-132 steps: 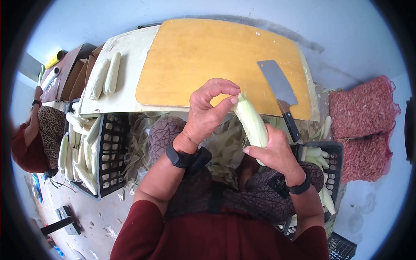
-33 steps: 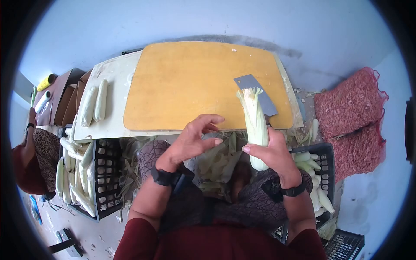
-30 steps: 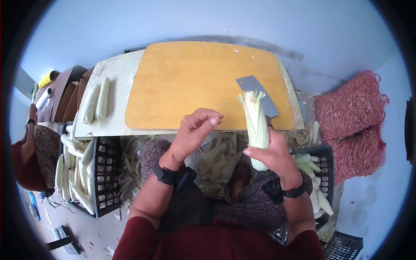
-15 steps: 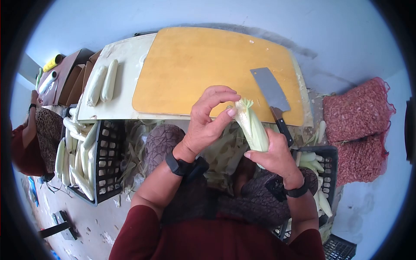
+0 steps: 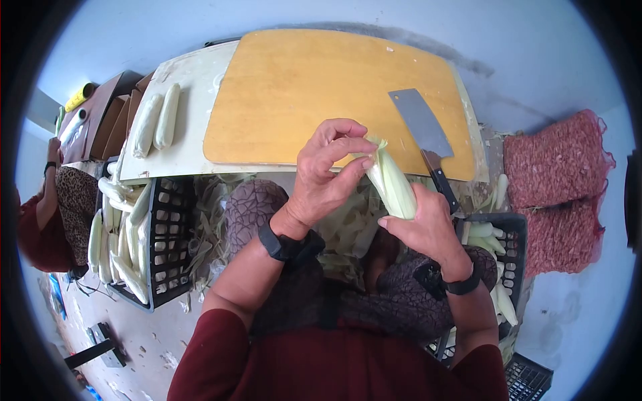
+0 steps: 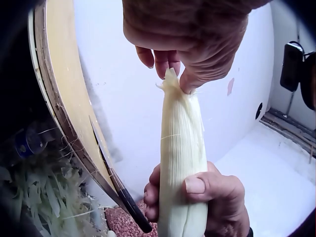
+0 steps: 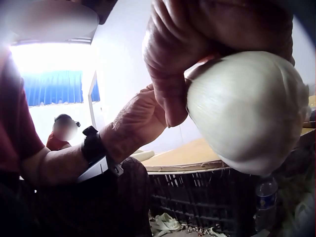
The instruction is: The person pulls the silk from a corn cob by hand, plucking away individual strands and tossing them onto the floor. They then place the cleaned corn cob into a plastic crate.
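The pale green corn ear point(image 5: 391, 187), husk ribbed and frayed at the tip, is held tilted by the near edge of the desk point(image 5: 190, 77). A cleaver point(image 5: 422, 123) lies near the desk's right edge; red mesh sacks point(image 5: 552, 164) stand beyond. The right hand's point(image 5: 428, 227) grip wraps its lower part; the left hand's point(image 5: 331, 167) narrow grip pinches the tip.

head cam: high, wide, forward-down; left-wrist cam: close, facing corn point(image 6: 182, 143); right-wrist cam: closer, end-on; all share it.
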A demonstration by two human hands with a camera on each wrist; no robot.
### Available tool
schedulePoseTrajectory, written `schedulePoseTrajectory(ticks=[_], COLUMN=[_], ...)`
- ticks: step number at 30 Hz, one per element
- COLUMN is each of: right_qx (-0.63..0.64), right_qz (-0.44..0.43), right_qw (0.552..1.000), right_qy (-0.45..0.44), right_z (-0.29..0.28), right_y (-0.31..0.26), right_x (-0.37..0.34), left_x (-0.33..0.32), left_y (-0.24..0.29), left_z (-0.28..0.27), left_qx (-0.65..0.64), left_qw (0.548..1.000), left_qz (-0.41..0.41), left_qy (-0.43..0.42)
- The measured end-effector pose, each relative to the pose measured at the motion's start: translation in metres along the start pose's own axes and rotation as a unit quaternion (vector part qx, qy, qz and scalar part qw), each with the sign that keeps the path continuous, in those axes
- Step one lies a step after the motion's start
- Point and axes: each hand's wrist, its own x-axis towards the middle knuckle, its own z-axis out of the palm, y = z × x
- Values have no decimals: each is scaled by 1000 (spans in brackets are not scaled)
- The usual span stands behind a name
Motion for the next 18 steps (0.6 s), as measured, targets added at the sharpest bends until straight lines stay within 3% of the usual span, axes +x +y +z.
schedulePoseTrajectory(ticks=[7, 10, 12, 18], right_qx=[-27, -11, -14, -41], right_qz=[-15, 0, 4, 9], right_qw=[1000, 1000, 1000, 999], right_qy=[5, -6, -12, -25], right_z=[4, 6, 6, 8], right_y=[3, -1, -1, -6], right_x=[-1, -2, -1, -1], left_x=[0, 1, 2, 0], left_y=[-1, -3, -10, -5], left_z=[1, 2, 4, 5], left_qx=[-9, 3, 67, 86], left_qw=[1000, 1000, 993, 992], left_qz=[-27, -12, 99, 89], left_qy=[1, 5, 15, 35])
